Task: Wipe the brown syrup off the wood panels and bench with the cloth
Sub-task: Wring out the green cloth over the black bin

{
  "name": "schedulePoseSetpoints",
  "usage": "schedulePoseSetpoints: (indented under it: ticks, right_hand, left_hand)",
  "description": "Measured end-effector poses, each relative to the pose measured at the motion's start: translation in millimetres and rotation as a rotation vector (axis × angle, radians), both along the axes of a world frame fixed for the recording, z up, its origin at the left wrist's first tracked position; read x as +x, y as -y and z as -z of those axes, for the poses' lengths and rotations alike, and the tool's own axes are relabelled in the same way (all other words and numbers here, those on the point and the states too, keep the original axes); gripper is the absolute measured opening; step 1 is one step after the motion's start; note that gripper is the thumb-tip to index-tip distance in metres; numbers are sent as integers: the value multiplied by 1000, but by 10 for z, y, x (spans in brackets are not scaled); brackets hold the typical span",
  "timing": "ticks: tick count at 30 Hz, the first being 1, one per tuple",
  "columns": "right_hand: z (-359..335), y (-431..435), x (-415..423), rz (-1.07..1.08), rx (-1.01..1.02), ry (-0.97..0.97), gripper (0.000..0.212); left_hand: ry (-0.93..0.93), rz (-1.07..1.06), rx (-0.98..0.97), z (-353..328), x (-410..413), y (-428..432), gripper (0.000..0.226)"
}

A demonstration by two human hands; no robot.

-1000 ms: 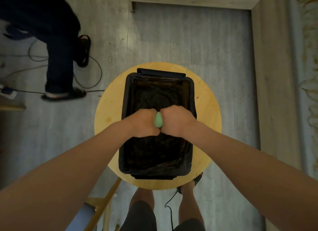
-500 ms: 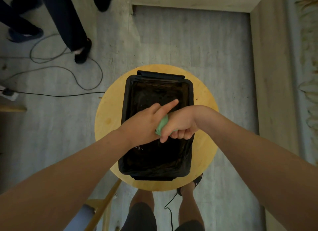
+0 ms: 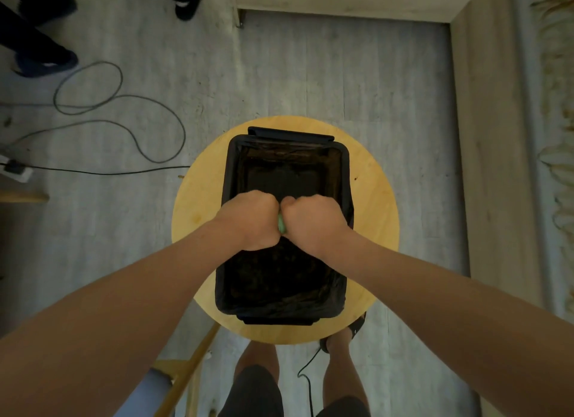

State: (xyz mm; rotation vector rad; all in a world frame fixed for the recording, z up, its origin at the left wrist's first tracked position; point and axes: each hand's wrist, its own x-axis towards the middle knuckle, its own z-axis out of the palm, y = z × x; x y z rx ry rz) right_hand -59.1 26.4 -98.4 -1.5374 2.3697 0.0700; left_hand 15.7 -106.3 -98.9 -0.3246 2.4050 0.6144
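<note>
Two bare hands meet at the middle of the frame, knuckles up and pressed side by side. The left hand and the right hand both have their fingers clenched, and between them they grip one green cloth, of which only a narrow sliver shows in the seam between the fists. The fingertips themselves are tucked under and hidden.

The hands are held over one black bin, rectangular and lined with a black bag that drapes over its rim. The bin stands on one round yellow wooden desk, which fills the centre of the frame. One small brown speck sits on the desk top just right of the bin's upper right corner.

Below the desk, at the bottom edge, are the person's two bare legs in dark shorts. On the grey floor in the upper left lie one grey cable in loose loops and one thin black cable running straight to the desk's edge. Two dark shoes of other people show at the upper left, one near the left edge and one at the top.
</note>
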Motion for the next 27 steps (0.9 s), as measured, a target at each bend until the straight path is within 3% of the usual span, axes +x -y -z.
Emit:
schedulePoseSetpoints:
  ticks: [5,8,11,14,16,18,20,23,27]
  right_hand:
    - [188,-2,-24,-48,-99,-140,28]
    - [164,48,-111,-63,-105,-148,22]
    - [-6,133,-248,31,193,307,23]
    - [-106,163,-423,216,477,763,20]
    - [-123,132,-524,353,622,963,19]
    - [-116,80,-619,476,721,1136,18]
    - [-101,23,-681,511,804,1298,14]
    - [-84,-35,-688,482,885,1485,4]
    - [-139,-46,-615,474,924,1610,8]
  left_hand:
    - [64,-104,99,22,-21,-2,18]
    - [-101,-149,47,89,45,-5,25]
    - [-310,-141,11,120,186,-48,25]
    - [-409,-109,59,86,336,-106,61]
    - [-573,-75,48,47,406,-142,61]
    - [-703,-18,47,32,458,-161,50]
    - [-721,16,81,33,480,-175,48]
    - [-683,69,137,31,494,-187,73]
    - [-695,173,67,50,426,-150,97]
